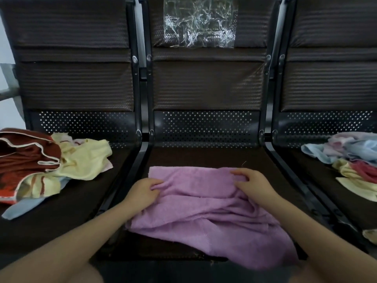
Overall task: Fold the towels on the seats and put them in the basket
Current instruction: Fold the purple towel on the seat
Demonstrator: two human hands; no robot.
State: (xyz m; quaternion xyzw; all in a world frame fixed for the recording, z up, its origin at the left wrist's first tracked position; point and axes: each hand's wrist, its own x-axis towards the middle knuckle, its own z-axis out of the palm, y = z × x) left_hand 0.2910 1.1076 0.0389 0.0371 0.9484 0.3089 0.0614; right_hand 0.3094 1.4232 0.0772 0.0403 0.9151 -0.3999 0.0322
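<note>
A pink towel (204, 203) lies rumpled and only partly folded on the middle seat (206, 158), its near edge hanging over the front. Unfolded heaps wait on the seats to either side of it: left pile (49, 168), right pile (355, 164). No basket is in view. The left hand (142, 193) and right hand (253, 184), forearms reaching forward, rest on the towel's far fold, fingers curled and pinching the cloth.

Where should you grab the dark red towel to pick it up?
Probably by its white-piped edge, coming from the right side of the dark red towel. That edge lies folded on top of the left seat's pile, raised and free, so fingers could pinch it without dragging the yellow towel beneath.
</note>
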